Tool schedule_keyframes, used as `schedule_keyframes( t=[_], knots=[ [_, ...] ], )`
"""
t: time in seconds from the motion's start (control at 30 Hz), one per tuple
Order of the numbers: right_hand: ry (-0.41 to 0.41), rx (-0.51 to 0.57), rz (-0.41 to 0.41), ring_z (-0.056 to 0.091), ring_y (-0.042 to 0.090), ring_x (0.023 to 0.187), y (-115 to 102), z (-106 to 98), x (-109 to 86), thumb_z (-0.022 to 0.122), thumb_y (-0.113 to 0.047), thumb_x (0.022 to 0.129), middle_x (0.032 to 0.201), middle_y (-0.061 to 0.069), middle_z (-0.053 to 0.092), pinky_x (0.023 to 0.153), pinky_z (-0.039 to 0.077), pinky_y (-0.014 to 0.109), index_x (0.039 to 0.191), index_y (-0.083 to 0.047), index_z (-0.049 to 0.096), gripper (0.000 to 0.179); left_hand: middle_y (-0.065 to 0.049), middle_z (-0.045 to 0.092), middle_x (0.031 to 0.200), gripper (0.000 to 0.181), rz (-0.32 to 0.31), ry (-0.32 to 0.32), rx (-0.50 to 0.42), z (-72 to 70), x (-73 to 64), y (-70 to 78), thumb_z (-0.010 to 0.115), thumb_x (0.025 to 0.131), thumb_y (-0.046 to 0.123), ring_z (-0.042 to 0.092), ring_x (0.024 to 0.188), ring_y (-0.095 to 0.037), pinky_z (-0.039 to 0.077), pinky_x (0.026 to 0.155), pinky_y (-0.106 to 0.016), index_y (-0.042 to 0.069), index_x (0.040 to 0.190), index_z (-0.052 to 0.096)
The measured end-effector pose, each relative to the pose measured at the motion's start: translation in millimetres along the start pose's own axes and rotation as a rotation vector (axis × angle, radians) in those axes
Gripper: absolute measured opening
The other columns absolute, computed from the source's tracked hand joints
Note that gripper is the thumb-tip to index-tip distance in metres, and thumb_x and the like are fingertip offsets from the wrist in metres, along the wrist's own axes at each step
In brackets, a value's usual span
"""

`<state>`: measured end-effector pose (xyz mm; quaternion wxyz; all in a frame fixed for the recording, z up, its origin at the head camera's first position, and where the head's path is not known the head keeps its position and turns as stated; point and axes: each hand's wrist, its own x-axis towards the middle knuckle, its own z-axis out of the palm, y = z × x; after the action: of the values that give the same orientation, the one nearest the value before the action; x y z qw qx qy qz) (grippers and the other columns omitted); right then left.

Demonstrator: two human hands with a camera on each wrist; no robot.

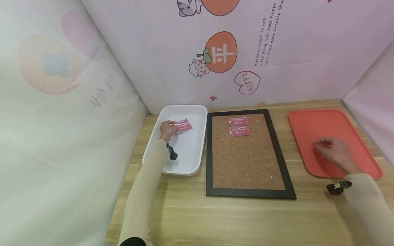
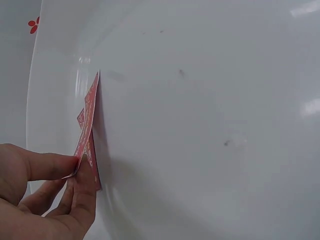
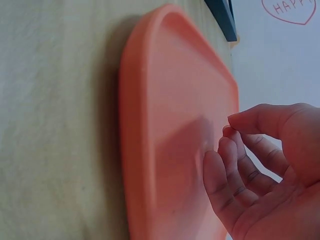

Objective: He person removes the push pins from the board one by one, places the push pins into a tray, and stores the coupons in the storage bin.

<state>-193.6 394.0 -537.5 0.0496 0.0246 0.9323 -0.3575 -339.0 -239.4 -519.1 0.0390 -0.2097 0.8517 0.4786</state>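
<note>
My left hand [image 1: 167, 130] pinches a pink printed coupon [image 1: 184, 127] between thumb and fingers inside the white tray [image 1: 181, 169]. A second pink coupon [image 1: 182, 121] shows partly behind it. In the left wrist view the held coupon [image 2: 91, 112] stands edge-on, slightly bent. Two more pink coupons, the upper coupon [image 1: 238, 121] and the lower coupon [image 1: 239, 131], are on the cork board [image 1: 246, 160] near its top. Over the red tray [image 1: 323, 123] is my right hand [image 1: 333, 152], fingers bent and thumb tip meeting a fingertip; I cannot tell whether something tiny is between them.
The black-framed board lies between the two trays on a wooden table [image 1: 234, 218]. Small pale specks dot the cork. Printed cloth [image 1: 154, 58] walls stand behind and at both sides, close behind the white tray.
</note>
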Motion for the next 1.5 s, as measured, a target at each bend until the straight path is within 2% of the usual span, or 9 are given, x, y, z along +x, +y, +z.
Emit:
schedule_keyframes(
  t=[0.3, 0.37, 0.53, 0.67, 1.0, 1.2, 1.3, 1.4, 1.5],
  knots=[
    [-0.003, -0.042, 0.011, 0.054, -0.008, 0.076, 10.5, 0.4, -1.0, 0.054, -0.026, 0.107, 0.12, 0.037, 0.065, 0.06, 0.058, 0.027, 0.126, 0.009, 0.064, 0.041, -0.017, 0.064, 0.129, 0.042, 0.021, 0.043, 0.054, 6.2, 4.8, -4.5, 0.064, 0.09, 0.005, 0.061, 0.105, -0.025, 0.05, 0.08, -0.029, 0.006, 0.131, 0.068],
    [0.011, -0.07, 0.004, 0.058, 0.0, 0.08, 11.3, 1.2, -1.5, 0.055, -0.025, 0.107, 0.121, 0.037, 0.064, 0.059, 0.056, 0.026, 0.124, 0.008, 0.066, 0.039, -0.017, 0.065, 0.128, 0.041, 0.03, 0.053, 0.061, 8.0, 5.3, -5.9, 0.063, 0.09, 0.005, 0.062, 0.107, -0.026, 0.052, 0.083, -0.03, 0.005, 0.13, 0.069],
    [0.037, -0.119, -0.012, 0.065, 0.041, 0.096, 12.1, 3.2, -1.7, 0.057, -0.023, 0.106, 0.121, 0.038, 0.065, 0.06, 0.051, 0.025, 0.121, 0.006, 0.068, 0.035, -0.019, 0.065, 0.128, 0.038, 0.053, 0.072, 0.081, 10.0, 4.2, -5.5, 0.062, 0.091, 0.003, 0.062, 0.111, -0.029, 0.056, 0.091, -0.036, 0.003, 0.128, 0.069],
    [0.042, -0.13, -0.015, 0.063, 0.05, 0.103, 11.4, 3.3, -2.1, 0.057, -0.022, 0.105, 0.12, 0.037, 0.065, 0.063, 0.049, 0.026, 0.121, 0.006, 0.068, 0.034, -0.018, 0.065, 0.126, 0.036, 0.064, 0.088, 0.101, 11.8, 6.2, -6.4, 0.06, 0.091, 0.002, 0.062, 0.109, -0.028, 0.056, 0.091, -0.036, 0.004, 0.125, 0.07],
    [0.04, -0.137, 0.001, 0.065, 0.043, 0.097, 8.6, 2.9, -2.0, 0.06, -0.025, 0.104, 0.112, 0.033, 0.069, 0.064, 0.048, 0.026, 0.121, 0.006, 0.069, 0.037, -0.018, 0.065, 0.128, 0.035, 0.056, 0.103, 0.109, 18.9, 4.4, -6.1, 0.064, 0.091, -0.003, 0.064, 0.114, -0.03, 0.06, 0.097, -0.039, 0.004, 0.125, 0.068],
    [0.011, -0.065, -0.007, 0.064, 0.009, 0.079, 7.8, -0.5, -1.5, 0.058, -0.028, 0.106, 0.118, 0.037, 0.066, 0.059, 0.055, 0.026, 0.126, 0.008, 0.065, 0.041, -0.017, 0.062, 0.132, 0.034, 0.055, 0.127, 0.189, 17.1, 1.0, -5.1, 0.069, 0.092, 0.003, 0.058, 0.124, -0.033, 0.051, 0.109, -0.044, 0.004, 0.125, 0.067],
    [-0.01, -0.026, -0.006, 0.064, 0.001, 0.071, 3.9, -3.4, 0.0, 0.056, -0.03, 0.107, 0.118, 0.037, 0.067, 0.059, 0.058, 0.029, 0.129, 0.008, 0.063, 0.044, -0.018, 0.061, 0.13, 0.032, 0.076, 0.144, 0.206, 15.2, 1.7, -5.7, 0.07, 0.091, 0.005, 0.056, 0.123, -0.033, 0.048, 0.111, -0.046, 0.003, 0.123, 0.067],
    [-0.006, -0.041, -0.009, 0.065, 0.006, 0.074, -3.5, -7.0, 2.8, 0.054, -0.033, 0.108, 0.12, 0.035, 0.067, 0.059, 0.057, 0.03, 0.13, 0.005, 0.063, 0.045, -0.018, 0.062, 0.126, 0.032, 0.103, 0.164, 0.182, 12.5, 2.3, -3.8, 0.069, 0.09, 0.004, 0.057, 0.119, -0.034, 0.049, 0.108, -0.047, 0.003, 0.122, 0.067],
    [0.024, -0.087, -0.038, 0.069, 0.025, 0.087, -14.5, -9.9, 6.6, 0.053, -0.034, 0.107, 0.127, 0.036, 0.063, 0.059, 0.054, 0.031, 0.129, 0.004, 0.065, 0.045, -0.018, 0.063, 0.121, 0.031, 0.142, 0.166, 0.137, 10.7, 3.2, 1.2, 0.067, 0.092, 0.006, 0.058, 0.113, -0.033, 0.052, 0.102, -0.046, 0.003, 0.124, 0.066]
  ],
)
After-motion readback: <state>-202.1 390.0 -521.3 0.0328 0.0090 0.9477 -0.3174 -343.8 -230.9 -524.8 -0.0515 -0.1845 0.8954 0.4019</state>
